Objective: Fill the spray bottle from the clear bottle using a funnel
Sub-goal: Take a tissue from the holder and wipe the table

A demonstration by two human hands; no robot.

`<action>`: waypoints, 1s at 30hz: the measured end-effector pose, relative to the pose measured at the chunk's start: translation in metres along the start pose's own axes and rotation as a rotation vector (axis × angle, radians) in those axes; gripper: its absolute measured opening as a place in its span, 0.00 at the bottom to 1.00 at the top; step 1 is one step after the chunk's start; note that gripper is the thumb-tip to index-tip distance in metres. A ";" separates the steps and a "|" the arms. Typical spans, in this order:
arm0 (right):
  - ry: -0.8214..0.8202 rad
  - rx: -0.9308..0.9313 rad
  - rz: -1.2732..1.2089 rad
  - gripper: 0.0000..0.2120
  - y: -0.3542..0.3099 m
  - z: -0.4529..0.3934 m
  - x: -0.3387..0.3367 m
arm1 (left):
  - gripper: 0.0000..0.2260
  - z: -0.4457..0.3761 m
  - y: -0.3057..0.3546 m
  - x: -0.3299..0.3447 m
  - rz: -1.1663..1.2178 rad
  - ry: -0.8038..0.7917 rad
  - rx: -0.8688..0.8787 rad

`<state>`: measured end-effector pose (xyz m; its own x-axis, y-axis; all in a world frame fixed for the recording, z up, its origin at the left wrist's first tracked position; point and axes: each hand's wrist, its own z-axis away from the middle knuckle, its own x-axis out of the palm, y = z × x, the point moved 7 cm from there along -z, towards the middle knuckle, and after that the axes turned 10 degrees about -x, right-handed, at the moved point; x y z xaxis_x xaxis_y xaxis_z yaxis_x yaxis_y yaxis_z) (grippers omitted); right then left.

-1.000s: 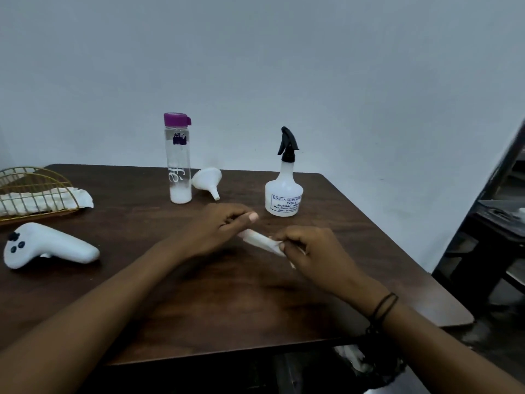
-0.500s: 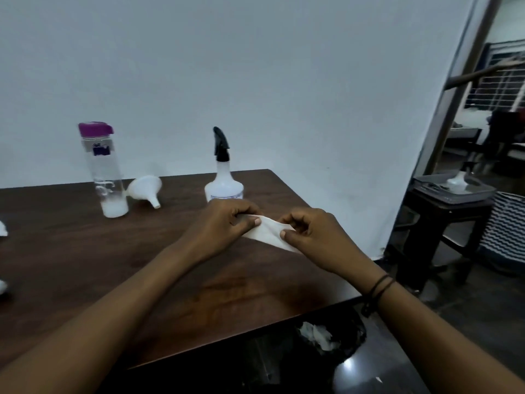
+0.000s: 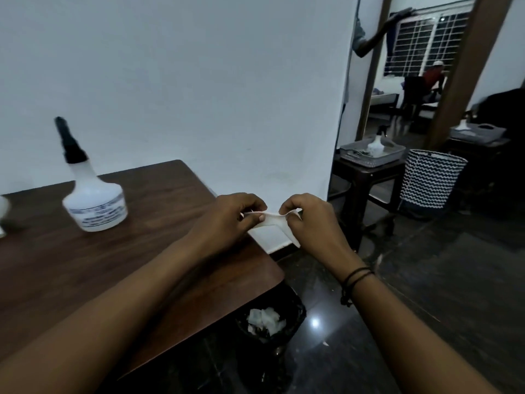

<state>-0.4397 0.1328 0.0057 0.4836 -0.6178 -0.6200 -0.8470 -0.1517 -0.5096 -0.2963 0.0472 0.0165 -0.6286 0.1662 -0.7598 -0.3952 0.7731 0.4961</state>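
The white spray bottle (image 3: 93, 203) with a black nozzle stands on the brown table (image 3: 119, 265) at the left, blurred by motion. My left hand (image 3: 230, 220) and my right hand (image 3: 306, 220) each pinch one end of a white tissue (image 3: 270, 220), holding it over the table's right edge. A sliver of white at the far left edge is the funnel (image 3: 3, 207). The clear bottle is out of view.
A black bin (image 3: 270, 322) with crumpled white paper sits on the dark floor under the table's right corner. Further right stand a dark stool with a grey tray (image 3: 372, 153) and a zigzag-patterned basket (image 3: 431, 180). A doorway opens behind.
The view has swung right, so the clear bottle left the frame and the funnel nearly so. Both hands carried the tissue from the table's middle to its right edge, above the bin.
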 end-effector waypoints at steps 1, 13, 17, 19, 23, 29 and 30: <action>0.017 0.033 -0.006 0.12 0.012 0.001 -0.001 | 0.05 -0.005 -0.001 0.010 -0.003 -0.035 -0.020; -0.010 0.207 0.008 0.09 0.143 0.033 0.067 | 0.10 -0.075 -0.016 0.093 -0.313 -0.318 -0.095; -0.087 0.287 0.024 0.11 0.178 0.049 0.113 | 0.10 -0.089 -0.026 0.110 -0.435 -0.428 -0.084; -0.121 0.321 0.042 0.11 0.193 0.054 0.133 | 0.09 -0.095 -0.031 0.119 -0.460 -0.480 -0.082; -0.200 0.365 0.038 0.10 0.216 0.063 0.179 | 0.09 -0.102 -0.040 0.138 -0.482 -0.550 -0.101; -0.256 0.480 0.017 0.09 0.255 0.082 0.242 | 0.06 -0.101 -0.050 0.154 -0.416 -0.617 -0.136; -0.268 0.497 0.019 0.10 0.259 0.085 0.252 | 0.06 -0.102 -0.050 0.155 -0.399 -0.615 -0.142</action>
<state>-0.5186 0.0037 -0.3334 0.5632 -0.3898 -0.7286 -0.6814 0.2797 -0.6763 -0.4420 -0.0280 -0.0833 0.0520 0.2344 -0.9708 -0.6236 0.7669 0.1517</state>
